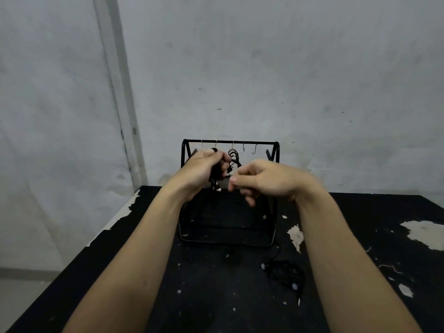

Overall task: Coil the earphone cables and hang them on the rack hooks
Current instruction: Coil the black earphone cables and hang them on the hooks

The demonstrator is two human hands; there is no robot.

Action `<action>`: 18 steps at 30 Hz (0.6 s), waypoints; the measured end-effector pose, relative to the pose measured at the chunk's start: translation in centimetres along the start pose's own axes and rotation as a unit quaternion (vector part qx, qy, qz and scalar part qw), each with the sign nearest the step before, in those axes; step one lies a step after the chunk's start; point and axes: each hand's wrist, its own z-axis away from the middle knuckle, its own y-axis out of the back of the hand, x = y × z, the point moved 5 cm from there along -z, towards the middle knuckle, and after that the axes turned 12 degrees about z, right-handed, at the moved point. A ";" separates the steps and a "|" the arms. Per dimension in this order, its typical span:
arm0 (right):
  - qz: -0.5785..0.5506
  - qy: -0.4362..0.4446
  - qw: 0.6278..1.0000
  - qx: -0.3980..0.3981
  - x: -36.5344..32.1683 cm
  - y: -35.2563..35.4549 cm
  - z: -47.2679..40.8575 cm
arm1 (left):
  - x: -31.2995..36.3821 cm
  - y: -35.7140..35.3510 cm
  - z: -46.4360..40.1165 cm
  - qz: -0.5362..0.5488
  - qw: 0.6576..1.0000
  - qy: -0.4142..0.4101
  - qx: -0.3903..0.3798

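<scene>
Item 1, left hand (204, 169), 10 o'clock of the rack base: fingers curled round a dark bundle of earphone cable (214, 175), held up just before the rail; a short tail hangs below the palm.

Item 2, hung coil (233, 156), 12 o'clock: 1 black coil already on a hook, just beside the left fingertips.

Item 3, rack (230, 142): black wire frame with a tray base; about 5 small hooks on the top rail, the 2 rightmost, such as the end hook (254, 149), bare.

Item 4, right hand (262, 180), 2 o'clock of the base: thumb and forefinger pinched together beside the bundle; whether they hold a strand I cannot tell, owing to blur.

Item 5, loose earphones (286, 275), 5 o'clock of the rack: tangled on the table (204, 296), pale earbuds showing, not yet coiled.

Handling, judged: cable light, limp and springy; loops likely unwind if released. Take hold across the gathered loops, not at buds or plug.

Surface: black tabletop, paint flaked to pale patches. Room: grey, scuffed walls, corner at 10 o'clock.
</scene>
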 end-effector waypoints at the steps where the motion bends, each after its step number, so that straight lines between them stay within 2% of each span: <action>1: 0.024 0.004 0.999 0.034 -0.4 0.9 0.3 | -0.1 -0.3 0.3 -0.030 0.999 0.015 -0.022; 3: 0.028 0.008 0.995 0.099 -0.8 2.6 0.8 | -0.4 -1.1 1.0 -0.054 0.995 0.044 -0.069; 6: 0.013 0.004 0.979 0.205 -0.9 4.6 1.2 | -0.6 -2.2 1.7 0.025 0.989 0.086 -0.116; 9: -0.008 0.026 0.964 0.264 -1.1 5.2 1.0 | -0.5 -3.1 2.2 0.088 0.976 0.111 -0.168; 13: -0.105 0.054 0.954 0.276 -0.5 4.4 -0.2 | 0.4 -4.1 2.8 0.130 0.958 0.110 -0.233; 18: -0.272 0.049 0.932 0.236 1.4 0.9 -2.4 | 1.6 -4.1 2.7 0.194 0.947 0.074 -0.245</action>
